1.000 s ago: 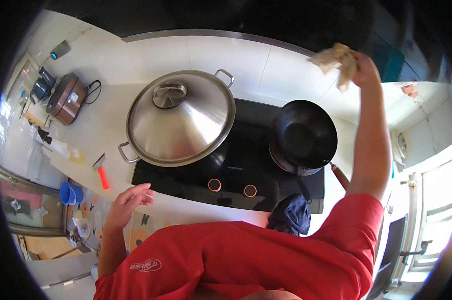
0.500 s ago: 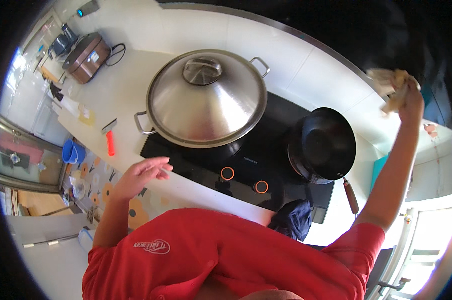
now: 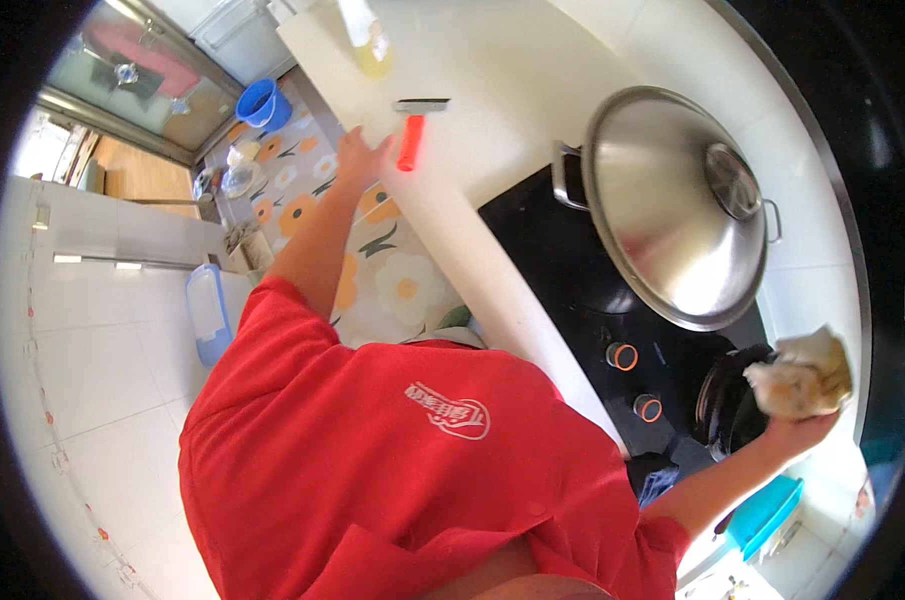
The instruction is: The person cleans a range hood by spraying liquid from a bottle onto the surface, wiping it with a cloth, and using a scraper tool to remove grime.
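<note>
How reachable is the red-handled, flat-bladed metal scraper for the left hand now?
Likely yes: the left hand looks empty and close to the red-handled scraper, which lies uncovered on the white counter; nothing visible stands between them.

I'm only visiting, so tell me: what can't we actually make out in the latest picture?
All in the head view:
What lies under the steel lid: hidden by the lid itself.
Much of the black pan: behind the tan cloth and the forearm.
Most fingers of the right hand: covered by that cloth.
Top of the bottle: cut off by the upper edge.
Whether the left hand touches the counter: too blurred.
</note>
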The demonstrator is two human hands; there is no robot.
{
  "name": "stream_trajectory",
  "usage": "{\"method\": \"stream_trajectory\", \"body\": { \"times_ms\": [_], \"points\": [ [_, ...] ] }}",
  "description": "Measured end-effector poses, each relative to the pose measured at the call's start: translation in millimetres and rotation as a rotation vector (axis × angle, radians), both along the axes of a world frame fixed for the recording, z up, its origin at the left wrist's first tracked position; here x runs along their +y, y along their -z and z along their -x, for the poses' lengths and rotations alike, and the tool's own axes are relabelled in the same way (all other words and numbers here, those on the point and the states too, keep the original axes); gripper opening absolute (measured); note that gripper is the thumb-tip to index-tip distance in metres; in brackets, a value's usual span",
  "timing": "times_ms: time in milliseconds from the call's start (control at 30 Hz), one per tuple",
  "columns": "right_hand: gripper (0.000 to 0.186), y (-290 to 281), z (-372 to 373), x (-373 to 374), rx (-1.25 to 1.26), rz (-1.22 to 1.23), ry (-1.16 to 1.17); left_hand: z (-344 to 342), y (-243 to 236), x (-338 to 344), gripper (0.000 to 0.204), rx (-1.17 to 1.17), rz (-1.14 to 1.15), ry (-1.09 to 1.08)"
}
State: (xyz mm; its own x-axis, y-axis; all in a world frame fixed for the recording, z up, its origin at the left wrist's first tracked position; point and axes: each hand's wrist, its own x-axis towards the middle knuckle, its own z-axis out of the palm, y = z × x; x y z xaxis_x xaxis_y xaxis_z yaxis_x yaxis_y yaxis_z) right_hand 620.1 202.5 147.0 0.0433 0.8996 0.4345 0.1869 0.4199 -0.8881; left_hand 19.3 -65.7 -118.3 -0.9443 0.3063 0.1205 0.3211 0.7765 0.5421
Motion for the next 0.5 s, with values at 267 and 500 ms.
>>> {"method": "stream_trajectory", "body": {
  "times_ms": [267,500],
  "points": [
    [0.042,95.8,-52.5,-75.9,0.373,0.411,-0.372,-13.9,-31.0,31.1,0.077,-0.098,0.365,0.163],
    [0.053,106.3,-42.6,-112.4,0.746,0.430,-0.016,6.0,4.3,43.9,0.019,-0.844,-0.452,0.372]
  ]
}}
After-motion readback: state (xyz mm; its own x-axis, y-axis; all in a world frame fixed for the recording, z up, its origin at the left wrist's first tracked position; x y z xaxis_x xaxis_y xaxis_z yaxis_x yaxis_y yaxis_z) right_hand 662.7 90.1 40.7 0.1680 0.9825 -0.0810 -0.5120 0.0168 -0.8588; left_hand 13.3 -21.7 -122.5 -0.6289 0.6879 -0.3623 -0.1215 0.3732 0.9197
